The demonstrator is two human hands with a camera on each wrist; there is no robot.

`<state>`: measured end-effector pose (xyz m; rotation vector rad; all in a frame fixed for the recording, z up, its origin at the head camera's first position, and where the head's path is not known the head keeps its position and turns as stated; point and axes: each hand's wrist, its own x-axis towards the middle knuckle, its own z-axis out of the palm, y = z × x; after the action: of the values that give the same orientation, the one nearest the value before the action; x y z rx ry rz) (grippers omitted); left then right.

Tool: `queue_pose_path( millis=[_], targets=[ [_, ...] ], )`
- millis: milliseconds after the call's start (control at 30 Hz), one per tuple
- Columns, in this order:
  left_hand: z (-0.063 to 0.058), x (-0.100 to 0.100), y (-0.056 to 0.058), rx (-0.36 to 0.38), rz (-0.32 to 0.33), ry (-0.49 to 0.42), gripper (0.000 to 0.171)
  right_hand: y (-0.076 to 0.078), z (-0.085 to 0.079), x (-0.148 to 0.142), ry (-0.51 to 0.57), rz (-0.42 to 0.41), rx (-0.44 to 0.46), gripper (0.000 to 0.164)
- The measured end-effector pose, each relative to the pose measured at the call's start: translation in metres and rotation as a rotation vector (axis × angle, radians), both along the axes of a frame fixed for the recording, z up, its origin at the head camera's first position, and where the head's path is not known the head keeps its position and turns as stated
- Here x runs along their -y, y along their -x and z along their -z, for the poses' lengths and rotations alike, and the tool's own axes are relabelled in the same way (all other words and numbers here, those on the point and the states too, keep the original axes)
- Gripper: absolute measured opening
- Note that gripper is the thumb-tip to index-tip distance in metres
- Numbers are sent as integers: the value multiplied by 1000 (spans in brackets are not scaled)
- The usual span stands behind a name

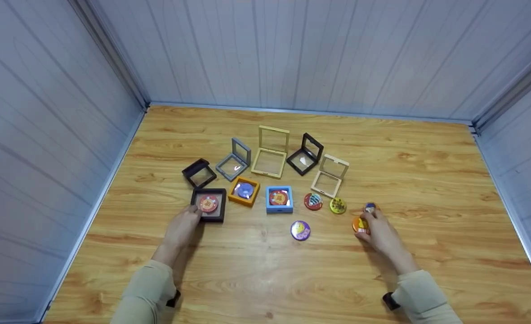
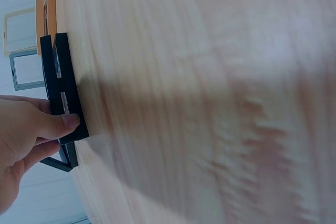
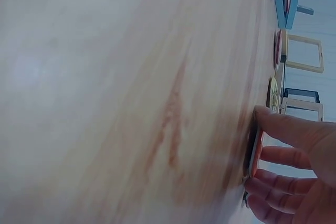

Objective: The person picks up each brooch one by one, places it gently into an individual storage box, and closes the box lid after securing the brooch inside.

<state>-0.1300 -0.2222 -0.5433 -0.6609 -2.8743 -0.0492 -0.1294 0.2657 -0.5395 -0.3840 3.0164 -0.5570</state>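
My left hand (image 1: 183, 227) grips the lower left corner of a black display frame (image 1: 220, 211) with a round red badge (image 1: 208, 203) inside; in the left wrist view the thumb presses the side of that frame (image 2: 67, 87). At the right, my right hand (image 1: 384, 234) pinches an orange round badge (image 1: 359, 225) by its edges, the badge lying at the table surface. Another badge (image 1: 371, 207) with a blue patch shows just beyond, partly covered by the fingers. In the right wrist view, thumb and fingers stand around the orange badge (image 3: 256, 150).
Lidded frames stand propped in an arc: black (image 1: 198, 184), grey (image 1: 220, 169), yellow (image 1: 252, 166), black (image 1: 300, 171) and cream (image 1: 323, 192). An orange frame (image 1: 243, 202) and a blue frame (image 1: 279, 209) hold badges. Red (image 1: 313, 201), yellow-green (image 1: 337, 205) and purple (image 1: 300, 230) badges lie loose.
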Motion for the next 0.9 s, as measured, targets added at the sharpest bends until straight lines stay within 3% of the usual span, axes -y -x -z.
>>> queue_pose_path(
  millis=[300,500,900],
  targets=[
    [-1,-1,6,49,-12,-52,32,-2,1,0,22,3,16,47],
    [-1,0,14,44,18,-85,31,-4,2,-1,50,7,19,44],
    [-5,1,25,43,39,-11,26,-7,1,0,96,13,36,44]
  ],
)
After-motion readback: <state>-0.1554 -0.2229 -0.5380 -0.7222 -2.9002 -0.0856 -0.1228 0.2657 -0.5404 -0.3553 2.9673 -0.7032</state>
